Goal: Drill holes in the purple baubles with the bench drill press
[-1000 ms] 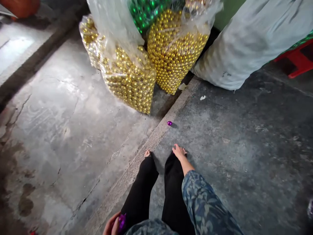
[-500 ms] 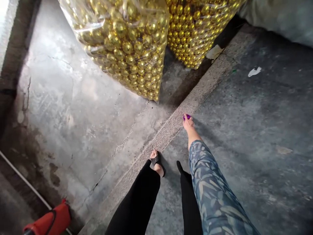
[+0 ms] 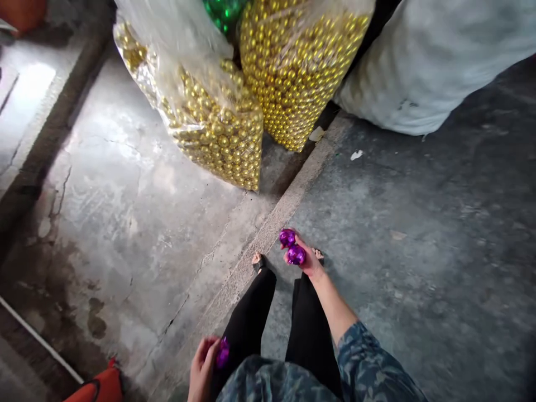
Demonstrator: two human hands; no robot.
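Two shiny purple balls [image 3: 296, 255] with faceted surfaces lie in my right hand [image 3: 310, 261], its fingers curled round them, held out above my right foot. Low in the view, my left hand [image 3: 204, 363] is closed on another purple ball [image 3: 223, 353] beside my left thigh. Part of that ball is hidden by the fingers, so I cannot tell whether there is more than one.
Ahead stand two clear plastic bags of gold balls [image 3: 221, 137] [image 3: 288, 72], with a green shiny bundle [image 3: 226, 12] behind. A big white sack [image 3: 402, 84] leans at the right. A rough concrete strip [image 3: 288, 204] crosses the floor. An orange object [image 3: 98, 386] sits bottom left.
My right hand has come up from the floor strip towards my body, now showing two purple balls. My left hand with a purple ball has entered the view. My head has risen.
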